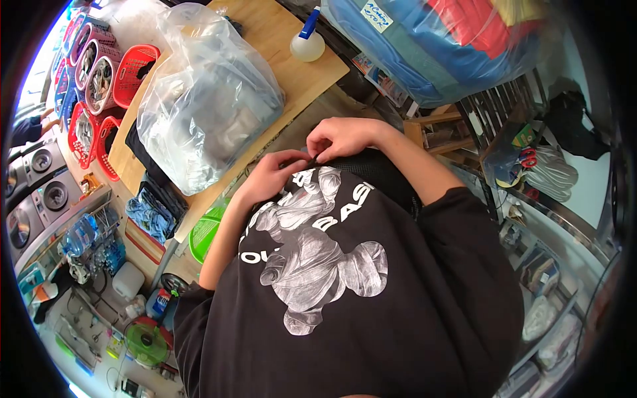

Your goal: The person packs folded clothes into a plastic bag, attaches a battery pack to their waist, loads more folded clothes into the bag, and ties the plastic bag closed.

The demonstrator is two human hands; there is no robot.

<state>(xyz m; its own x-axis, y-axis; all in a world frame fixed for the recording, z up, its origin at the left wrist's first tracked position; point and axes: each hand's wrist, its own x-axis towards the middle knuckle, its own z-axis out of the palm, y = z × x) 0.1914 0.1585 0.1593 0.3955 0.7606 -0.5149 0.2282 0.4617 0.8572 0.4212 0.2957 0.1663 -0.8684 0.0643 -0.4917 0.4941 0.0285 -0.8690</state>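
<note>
My left hand (pixel 273 174) and my right hand (pixel 346 137) meet in front of my body, just beyond the black T-shirt (pixel 424 292) with its grey bear print. Both have their fingers pinched around the edge of a black mesh item (pixel 381 176), which lies partly behind the shirt. The exact kind of this item cannot be made out, since the shirt covers much of it. A clear plastic bag (pixel 212 99) filled with pale laundry sits on the wooden table (pixel 318 73) ahead of my left hand.
A spray bottle (pixel 307 46) stands on the table. Red baskets (pixel 135 76) are at upper left, folded jeans (pixel 151 211) by the table edge and a green basket (pixel 207 232) below. A large bagged blue bundle (pixel 418 60) is at upper right. Washing machines (pixel 54 194) and another person's arm (pixel 48 125) show far left.
</note>
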